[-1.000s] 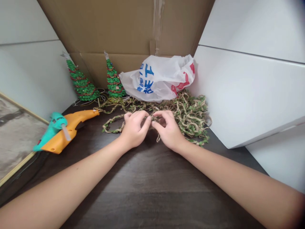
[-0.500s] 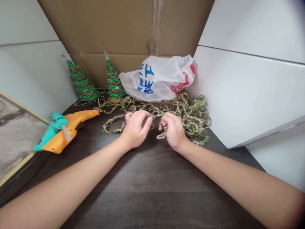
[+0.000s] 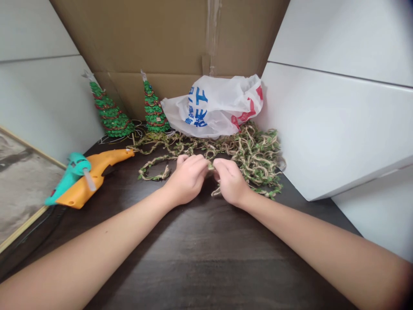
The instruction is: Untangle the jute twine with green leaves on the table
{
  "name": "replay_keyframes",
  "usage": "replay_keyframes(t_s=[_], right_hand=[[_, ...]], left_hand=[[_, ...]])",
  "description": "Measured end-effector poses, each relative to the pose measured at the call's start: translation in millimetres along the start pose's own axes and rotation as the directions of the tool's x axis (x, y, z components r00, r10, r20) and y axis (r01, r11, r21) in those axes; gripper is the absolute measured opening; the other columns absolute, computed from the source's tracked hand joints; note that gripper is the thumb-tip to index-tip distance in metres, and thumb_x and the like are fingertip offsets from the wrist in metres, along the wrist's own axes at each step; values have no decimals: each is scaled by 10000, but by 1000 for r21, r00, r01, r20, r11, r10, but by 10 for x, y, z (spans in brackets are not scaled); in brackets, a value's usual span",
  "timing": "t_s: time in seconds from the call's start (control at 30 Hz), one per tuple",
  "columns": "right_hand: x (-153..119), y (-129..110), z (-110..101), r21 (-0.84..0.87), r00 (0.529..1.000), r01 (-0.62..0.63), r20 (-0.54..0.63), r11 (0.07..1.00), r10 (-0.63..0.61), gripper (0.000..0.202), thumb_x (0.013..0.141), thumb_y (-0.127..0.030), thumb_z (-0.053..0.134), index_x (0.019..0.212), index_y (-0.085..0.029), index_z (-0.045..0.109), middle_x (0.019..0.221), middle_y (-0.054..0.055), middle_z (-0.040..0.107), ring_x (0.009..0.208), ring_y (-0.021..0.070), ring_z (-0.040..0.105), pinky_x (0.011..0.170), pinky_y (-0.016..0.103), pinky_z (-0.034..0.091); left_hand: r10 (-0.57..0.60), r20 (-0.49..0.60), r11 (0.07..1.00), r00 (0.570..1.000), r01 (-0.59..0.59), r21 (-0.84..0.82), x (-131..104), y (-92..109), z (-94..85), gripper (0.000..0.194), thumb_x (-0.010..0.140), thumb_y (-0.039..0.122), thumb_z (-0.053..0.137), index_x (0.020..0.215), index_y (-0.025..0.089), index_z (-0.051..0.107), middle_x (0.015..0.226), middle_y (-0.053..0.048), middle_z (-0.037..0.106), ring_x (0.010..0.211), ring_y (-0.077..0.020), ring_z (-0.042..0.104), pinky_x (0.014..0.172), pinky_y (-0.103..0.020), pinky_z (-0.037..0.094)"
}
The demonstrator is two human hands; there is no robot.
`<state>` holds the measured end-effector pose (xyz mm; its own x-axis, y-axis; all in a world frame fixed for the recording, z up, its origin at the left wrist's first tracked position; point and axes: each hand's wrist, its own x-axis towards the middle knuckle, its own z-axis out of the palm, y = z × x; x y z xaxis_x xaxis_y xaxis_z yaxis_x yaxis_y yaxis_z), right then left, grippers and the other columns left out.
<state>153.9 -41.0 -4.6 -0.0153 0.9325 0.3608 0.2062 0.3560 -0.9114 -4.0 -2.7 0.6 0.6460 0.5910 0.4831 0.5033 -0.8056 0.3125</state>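
A tangled heap of leafy twine garland [image 3: 258, 153], tan cord with small green leaves, lies on the dark table [image 3: 206, 249]. In front of it my left hand [image 3: 190, 177] is closed in a pinch on a strand of that garland. My right hand [image 3: 229, 178] also pinches the strand, close beside the left, with a short bit of cord showing between the fingertips. A loop of the garland [image 3: 151, 165] rests on the table left of my left hand. Most fingertips are hidden behind the backs of the hands.
At the left lies an orange and teal glue gun [image 3: 87, 181]. Two small green tinsel trees [image 3: 111, 110] stand behind it. A white plastic bag [image 3: 219, 105] sits behind the garland, before a cardboard panel [image 3: 161, 38]. White panels [image 3: 342, 116] flank both sides.
My hands have come closer together, and the stretch of garland between them is shorter. My right hand has turned inward, its fingers now closed near the left. The other things are still.
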Motion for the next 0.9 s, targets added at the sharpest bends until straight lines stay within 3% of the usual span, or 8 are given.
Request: replay_keyframes(t_s=[0.1,0.27,0.37,0.47,0.6,0.77,0.9], right_hand=[[16,6,4,-7,998,-29,-53,1000,28,386,983,-359,404,627,-218,365,628,-32,386,603,113,361,600,306,296],[16,28,7,255,990,-63,-103,965,92,328,991,-389,384,703,-233,360,658,-47,350,575,113,364,552,287,332],[21,14,0,158,994,-9,-103,987,26,276,979,-343,438,731,-224,409,695,-40,396,635,116,406,617,284,370],[40,5,-6,4,993,47,-108,999,-47,222,969,-337,489,794,-203,517,745,-22,494,725,125,473,723,290,399],[56,27,-7,-16,998,34,-47,999,-35,242,966,-347,505,786,-195,561,742,-17,556,727,129,516,744,295,416],[40,41,-2,-35,999,19,-26,999,-19,242,986,-360,481,830,-197,569,805,-4,602,776,138,551,761,295,429],[35,32,3,-61,998,48,36,997,-45,256,995,-345,459,830,-190,579,834,16,635,789,144,571,765,298,445]], left_hand=[[38,-2,999,999,-38,11,-9,12,-1,222,1004,195,365,932,169,574,863,-32,618,830,-175,555,855,-381,305],[-36,-16,996,999,37,81,7,16,-1,277,1009,261,397,788,171,536,761,-14,585,782,-174,537,816,-392,288],[-26,-19,998,999,27,50,3,23,-21,283,1001,256,407,761,168,527,734,-8,573,757,-166,530,802,-390,293],[113,-4,992,994,-113,-55,-15,40,-53,298,1006,235,391,749,166,527,722,-7,572,717,-150,517,813,-385,327],[175,-141,971,974,-195,-138,-34,46,-62,247,1007,207,423,837,158,594,769,-20,649,722,-146,573,814,-371,381],[48,-361,974,931,-124,-191,-32,21,-27,192,1003,218,483,983,153,663,914,-59,744,814,-164,668,775,-319,484],[76,-364,975,928,-146,-168,-19,-20,12,179,987,219,528,1044,155,685,967,-67,769,826,-167,704,754,-306,520]])
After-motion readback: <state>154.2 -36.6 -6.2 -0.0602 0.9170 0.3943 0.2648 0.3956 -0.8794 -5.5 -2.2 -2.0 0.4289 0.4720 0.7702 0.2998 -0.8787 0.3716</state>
